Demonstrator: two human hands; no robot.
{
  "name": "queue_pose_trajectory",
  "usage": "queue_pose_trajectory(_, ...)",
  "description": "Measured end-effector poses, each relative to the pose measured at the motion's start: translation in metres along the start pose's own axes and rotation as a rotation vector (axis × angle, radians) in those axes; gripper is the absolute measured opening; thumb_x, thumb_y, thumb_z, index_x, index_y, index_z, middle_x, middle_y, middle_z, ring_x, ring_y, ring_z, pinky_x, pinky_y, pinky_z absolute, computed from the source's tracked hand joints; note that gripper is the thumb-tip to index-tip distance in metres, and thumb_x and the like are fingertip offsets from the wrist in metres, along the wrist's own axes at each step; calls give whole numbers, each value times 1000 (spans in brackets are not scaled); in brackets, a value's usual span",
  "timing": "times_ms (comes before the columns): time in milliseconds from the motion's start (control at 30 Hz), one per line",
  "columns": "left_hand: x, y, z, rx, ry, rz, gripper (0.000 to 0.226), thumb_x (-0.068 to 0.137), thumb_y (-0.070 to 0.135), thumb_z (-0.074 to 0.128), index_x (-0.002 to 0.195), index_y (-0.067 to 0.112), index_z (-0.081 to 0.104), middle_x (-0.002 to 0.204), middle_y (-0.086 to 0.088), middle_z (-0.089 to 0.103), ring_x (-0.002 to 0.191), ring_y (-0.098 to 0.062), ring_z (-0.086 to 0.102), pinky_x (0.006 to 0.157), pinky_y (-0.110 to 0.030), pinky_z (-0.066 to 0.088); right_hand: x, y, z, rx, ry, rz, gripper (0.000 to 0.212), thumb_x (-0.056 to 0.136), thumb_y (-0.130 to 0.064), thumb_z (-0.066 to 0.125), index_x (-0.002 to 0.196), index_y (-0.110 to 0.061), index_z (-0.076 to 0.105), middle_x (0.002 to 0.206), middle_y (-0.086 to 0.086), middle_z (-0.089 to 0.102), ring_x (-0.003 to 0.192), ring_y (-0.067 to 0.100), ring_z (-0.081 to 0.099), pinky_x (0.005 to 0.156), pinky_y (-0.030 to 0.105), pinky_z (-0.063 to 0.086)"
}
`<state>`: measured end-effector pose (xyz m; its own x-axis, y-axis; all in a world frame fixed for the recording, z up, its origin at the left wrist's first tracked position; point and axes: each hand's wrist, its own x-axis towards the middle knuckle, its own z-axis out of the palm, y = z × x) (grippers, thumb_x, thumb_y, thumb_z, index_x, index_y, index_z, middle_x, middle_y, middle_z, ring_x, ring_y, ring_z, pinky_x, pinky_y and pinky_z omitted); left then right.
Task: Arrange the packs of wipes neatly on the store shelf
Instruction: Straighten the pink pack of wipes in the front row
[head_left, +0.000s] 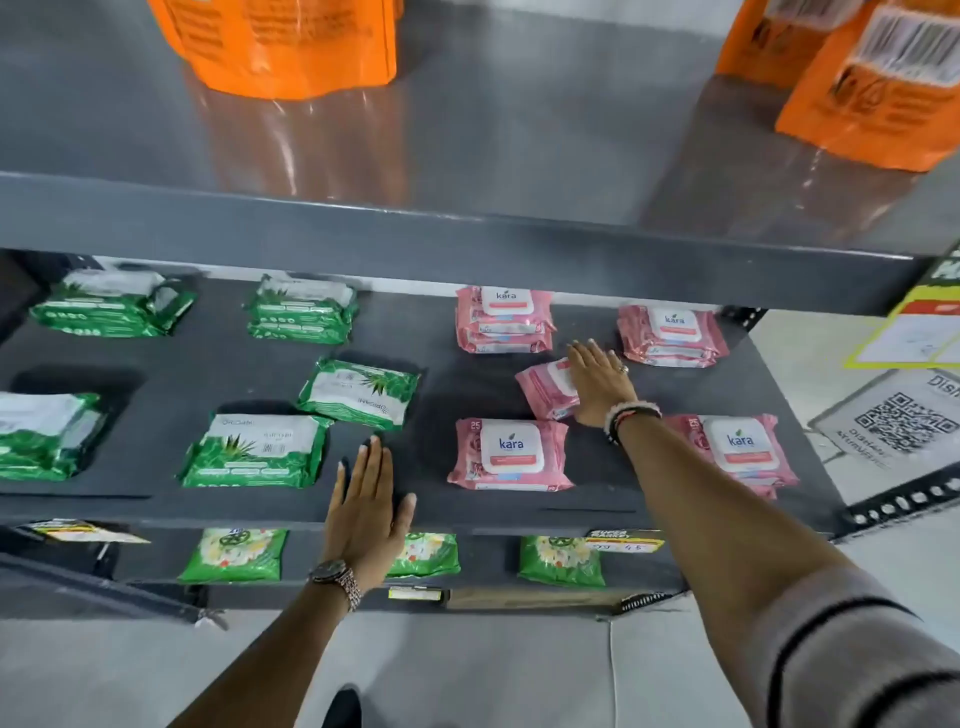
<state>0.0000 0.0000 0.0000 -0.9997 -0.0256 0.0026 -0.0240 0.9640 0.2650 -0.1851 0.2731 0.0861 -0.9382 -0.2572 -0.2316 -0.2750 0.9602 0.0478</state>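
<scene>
Pink and green wipe packs lie scattered on a dark grey shelf (447, 379). My right hand (600, 384) lies flat on a tilted pink pack (545, 389) in the middle right, fingers spread over its right side. Pink stacks stand behind it, one at the back middle (504, 319) and another at the back right (670, 335). Two more pink packs lie in front, one at the centre (509, 454) and one at the right (737, 447). My left hand (366, 506) rests flat on the shelf's front edge, holding nothing. A skewed green pack (358, 392) and another green pack (257, 452) lie to its left.
More green stacks sit at the back left (111, 304), back middle (301, 309) and far left (47, 434). Orange bags (291, 47) stand on the upper shelf (467, 156). Green pouches (234, 556) lie on the lower shelf. A QR-code sign (904, 421) is on the floor at right.
</scene>
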Motion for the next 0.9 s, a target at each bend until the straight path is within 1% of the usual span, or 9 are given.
queue_pose_trajectory(67,1,0,-2,2,30,-10,71,93,49,9,141,-2,22,151,-18,21,139,-28,16,112,-45,9,4,-2,-3,-15,-9,-19,90,78,-23,72,146,-3,17,156,13,22,147,29,12,121,47,9)
queue_pose_trajectory(167,1,0,1,50,55,3,70,93,48,10,140,-2,25,150,-19,24,138,-29,19,111,-43,7,5,-3,-8,13,32,-31,74,71,-19,76,134,-6,37,140,13,44,136,30,36,118,44,20)
queue_pose_trajectory(300,1,-2,1,70,58,12,68,92,46,15,141,-1,21,151,-18,22,139,-29,18,111,-44,6,-5,1,-16,104,93,-35,73,62,-13,81,125,-8,45,129,11,52,123,31,48,111,42,33)
queue_pose_trajectory(400,0,0,0,54,65,1,68,92,46,16,141,0,22,151,-17,23,139,-29,18,114,-47,12,-18,1,-23,165,169,-43,74,59,-13,82,123,-9,45,121,11,54,115,32,51,101,42,44)
queue_pose_trajectory(533,-1,1,-3,41,52,7,67,91,43,20,141,-1,24,151,-18,23,139,-29,17,113,-47,11,-44,-12,-33,205,252,-90,69,61,-17,78,121,-8,46,116,10,54,109,30,51,96,42,46)
queue_pose_trajectory(633,-1,1,-3,51,43,3,67,91,43,20,140,-2,26,150,-19,24,139,-30,19,112,-46,10,-65,-34,-38,236,208,-123,69,61,-18,76,122,-10,46,115,8,54,107,27,49,90,40,46)
queue_pose_trajectory(700,-1,1,-3,46,39,-4,68,91,44,18,141,-2,24,151,-19,22,139,-29,17,113,-48,14,-76,-48,-36,264,163,-148,69,60,-20,78,121,-12,47,116,6,53,107,24,49,88,39,46)
queue_pose_trajectory(800,-1,1,-3,47,36,-6,69,90,45,15,142,-1,21,152,-17,18,140,-27,13,114,-48,13,-85,-64,-27,245,120,-178,71,60,-24,78,123,-15,46,121,5,53,112,25,49,90,40,47)
queue_pose_trajectory(900,0,2,-3,39,31,-3,70,90,46,13,142,-1,19,152,-17,17,140,-27,11,114,-47,11,-88,-72,-24,222,107,-191,71,62,-23,77,124,-13,45,124,7,52,117,27,47,93,40,45)
